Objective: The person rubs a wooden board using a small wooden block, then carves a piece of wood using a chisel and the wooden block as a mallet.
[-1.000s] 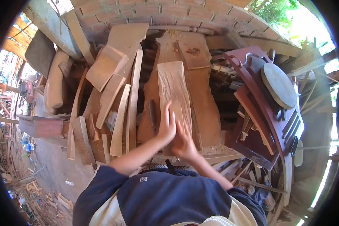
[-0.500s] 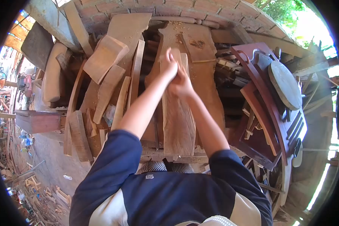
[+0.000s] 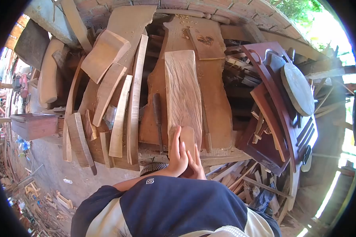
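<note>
A long wooden board [image 3: 182, 91] with wavy grain lies lengthwise in front of me. My left hand [image 3: 178, 158] and my right hand [image 3: 196, 165] are at its near end, close to my body. Between them they grip a small wooden block [image 3: 187, 136] with a rounded far end, which rests on the board. My left fingers stretch along the block's left side, and my right fingers press its right side. The palms and the block's near part are hidden. Left of the board lies a chisel-like tool [image 3: 158, 118] with a dark handle.
Under the board is a wide brown slab [image 3: 219, 106]. Curved wood pieces [image 3: 108, 91] and a thick block [image 3: 105, 55] are piled on the left. Dark red furniture parts [image 3: 275, 106] with a round disc [image 3: 298, 90] stand on the right. A brick wall [image 3: 245, 14] runs behind.
Both hands have come back from the board's far half to its near end, bringing the block toward my body. My arms have folded in, uncovering the board and the tool beside it.
</note>
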A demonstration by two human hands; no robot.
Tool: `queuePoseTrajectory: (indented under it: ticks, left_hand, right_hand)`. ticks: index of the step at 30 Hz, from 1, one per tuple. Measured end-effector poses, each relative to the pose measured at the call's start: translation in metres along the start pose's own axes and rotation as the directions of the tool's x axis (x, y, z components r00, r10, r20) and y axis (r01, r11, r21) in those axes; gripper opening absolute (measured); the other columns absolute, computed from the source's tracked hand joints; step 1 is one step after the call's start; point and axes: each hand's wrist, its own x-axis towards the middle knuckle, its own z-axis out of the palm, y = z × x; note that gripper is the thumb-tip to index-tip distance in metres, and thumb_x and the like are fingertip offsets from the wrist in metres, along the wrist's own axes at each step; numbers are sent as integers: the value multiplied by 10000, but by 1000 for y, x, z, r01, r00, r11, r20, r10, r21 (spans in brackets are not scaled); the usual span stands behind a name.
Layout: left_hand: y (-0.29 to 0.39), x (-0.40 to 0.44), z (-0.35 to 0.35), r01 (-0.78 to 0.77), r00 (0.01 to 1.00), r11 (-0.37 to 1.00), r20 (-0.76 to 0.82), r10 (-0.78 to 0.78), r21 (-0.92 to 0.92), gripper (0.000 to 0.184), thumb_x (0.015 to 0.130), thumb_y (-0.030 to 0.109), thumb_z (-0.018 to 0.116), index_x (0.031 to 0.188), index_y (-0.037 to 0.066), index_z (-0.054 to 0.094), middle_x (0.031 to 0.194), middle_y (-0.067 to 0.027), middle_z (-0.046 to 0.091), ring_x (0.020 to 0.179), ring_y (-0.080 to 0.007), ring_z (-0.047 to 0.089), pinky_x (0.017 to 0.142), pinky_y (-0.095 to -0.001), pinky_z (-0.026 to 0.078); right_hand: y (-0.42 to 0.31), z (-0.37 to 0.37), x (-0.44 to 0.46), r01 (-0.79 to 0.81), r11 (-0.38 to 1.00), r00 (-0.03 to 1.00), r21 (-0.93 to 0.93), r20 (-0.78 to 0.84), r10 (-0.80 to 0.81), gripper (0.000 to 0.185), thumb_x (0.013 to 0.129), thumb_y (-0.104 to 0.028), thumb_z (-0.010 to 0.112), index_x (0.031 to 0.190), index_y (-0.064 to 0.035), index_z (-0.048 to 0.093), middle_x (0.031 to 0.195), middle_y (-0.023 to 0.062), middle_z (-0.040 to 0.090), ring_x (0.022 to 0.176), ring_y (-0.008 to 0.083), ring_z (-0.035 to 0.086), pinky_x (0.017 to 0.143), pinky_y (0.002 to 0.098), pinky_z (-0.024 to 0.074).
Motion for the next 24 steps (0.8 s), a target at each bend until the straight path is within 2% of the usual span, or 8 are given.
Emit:
queuePoseTrajectory:
  ticks: [2,4,6,8,11,16,20,24]
  left_hand:
    - [-2,34,4,24,1000,998,-10,-24,-56,465,1031,105,335,1481,-11,311,1517,-203,357,1437,-314,301,1183,-403,226]
    - [-20,101,14,-39,998,988,-53,31,-152,459,1045,153,340,1482,11,321,1515,-195,370,1431,-305,315,1179,-402,231]
    - [-32,192,22,-66,996,996,-71,61,-65,448,1056,222,331,1469,54,364,1519,-176,375,1417,-313,335,1170,-411,253]
    - [-43,278,30,-27,994,1000,-105,27,4,430,1042,231,363,1449,96,394,1420,-208,486,1326,-372,446,1098,-429,358]
    - [-24,334,27,84,994,990,-81,-75,114,400,1029,231,388,1415,128,403,1363,-247,518,1258,-410,498,1034,-460,409]
    - [-55,265,33,-78,995,997,-70,76,-22,402,1039,219,369,1407,59,400,1418,-221,475,1335,-364,437,1101,-426,357]
    - [-21,87,14,-83,997,997,3,83,-3,434,1040,155,359,1448,8,345,1474,-213,397,1401,-342,349,1163,-426,263]
    - [-7,2,1,-2,1000,1000,-16,3,9,465,1008,80,357,1459,-25,316,1487,-221,373,1410,-363,325,1169,-428,248]
  right_hand:
    - [5,-18,24,-35,996,994,-83,100,43,818,700,-17,648,1444,94,327,1536,242,299,1482,422,106,1214,511,-35]
    - [43,-24,75,-61,908,995,415,95,23,969,750,-53,671,1523,77,101,1604,200,161,1500,258,127,1215,429,-9]
    - [88,-32,155,-31,881,999,472,0,35,1026,739,-65,695,1531,64,55,1594,188,204,1482,254,198,1215,402,77]
    - [93,-59,234,30,998,998,62,-64,-26,970,682,-154,703,1493,89,230,1530,180,368,1488,273,189,1219,413,70]
    - [130,-66,290,-118,987,982,109,-135,133,986,609,-157,709,1500,-1,315,1528,219,353,1490,322,168,1187,399,218]
    - [80,-47,204,-111,993,977,-41,-189,102,950,643,-20,669,1509,27,281,1554,190,299,1447,280,277,1150,358,273]
    - [54,-22,41,-24,998,999,63,27,22,1024,652,104,625,1535,43,110,1614,216,52,1496,320,121,1208,461,124]
    - [4,-8,-18,-203,966,977,163,-33,211,907,665,13,724,1494,-51,363,1580,310,119,1470,460,93,1167,491,200]
